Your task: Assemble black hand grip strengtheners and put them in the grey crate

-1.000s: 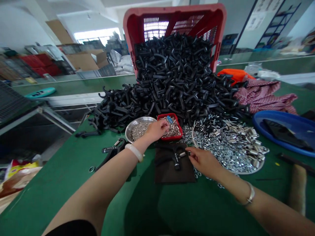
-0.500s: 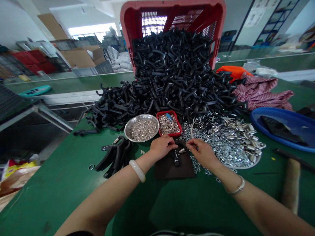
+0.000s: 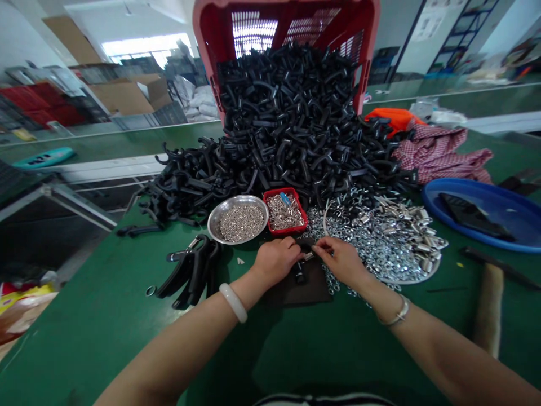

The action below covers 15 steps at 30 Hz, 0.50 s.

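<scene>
Your left hand [image 3: 274,262] has come away from the red plastic tray [image 3: 284,211] and now sits over the dark mat [image 3: 298,293] at lower centre of the frame, close beside your right hand [image 3: 340,261]. Both hands are now working on one piece, instead of one reaching out to the parts.

Head view: that piece is a black plastic hand gripper [image 3: 300,272], lying on the mat with its coil spring [image 3: 309,256] showing between your hands. Your left fingers [image 3: 287,243] are curled down over its upper end, and your right fingers [image 3: 323,244] are pinched closed at the spring. Your hands hide the exact hold.

Above the mat, a steel bowl [image 3: 238,220] of small rings stands just left of the red tray, which holds more metal parts. Loose washers and sleeves [image 3: 380,242] fill a metal dish to the right. Finished-looking grippers [image 3: 190,270] lie left of the mat on the green desk [image 3: 97,316]. A heap of black handles [image 3: 287,124] spills from a tipped red crate [image 3: 287,22] at upper centre. A blue basin [image 3: 477,211] sits at the right edge.
</scene>
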{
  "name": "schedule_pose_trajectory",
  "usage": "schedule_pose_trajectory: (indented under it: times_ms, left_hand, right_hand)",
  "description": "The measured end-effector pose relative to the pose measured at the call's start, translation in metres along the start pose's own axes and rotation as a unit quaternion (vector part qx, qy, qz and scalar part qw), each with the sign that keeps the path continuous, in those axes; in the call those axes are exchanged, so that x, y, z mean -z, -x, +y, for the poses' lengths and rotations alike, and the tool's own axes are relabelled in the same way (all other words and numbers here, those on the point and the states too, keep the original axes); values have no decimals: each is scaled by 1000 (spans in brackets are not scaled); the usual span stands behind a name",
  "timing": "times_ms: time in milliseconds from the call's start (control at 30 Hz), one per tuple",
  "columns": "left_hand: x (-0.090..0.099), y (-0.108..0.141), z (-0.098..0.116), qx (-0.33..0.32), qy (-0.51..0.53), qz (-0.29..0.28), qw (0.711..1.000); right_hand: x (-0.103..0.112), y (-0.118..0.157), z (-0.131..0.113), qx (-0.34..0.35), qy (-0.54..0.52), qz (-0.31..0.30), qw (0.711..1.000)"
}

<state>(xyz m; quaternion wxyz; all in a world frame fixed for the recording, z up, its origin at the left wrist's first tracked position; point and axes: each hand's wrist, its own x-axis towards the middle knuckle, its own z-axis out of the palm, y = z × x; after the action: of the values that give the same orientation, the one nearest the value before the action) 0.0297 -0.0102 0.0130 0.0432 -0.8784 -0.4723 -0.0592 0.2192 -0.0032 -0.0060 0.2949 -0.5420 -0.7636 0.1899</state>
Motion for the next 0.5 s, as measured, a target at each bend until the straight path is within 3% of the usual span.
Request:
schedule_pose_trajectory:
  times_ms: [233,500]
  left_hand:
    - [7,28,6,-5,-20,-1,1000]
    - [-1,28,4,32,53,-36,997]
  right_hand:
    - [-4,2,2,23,17,26,999]
    - [-4,2,3,91,139,-7,986]
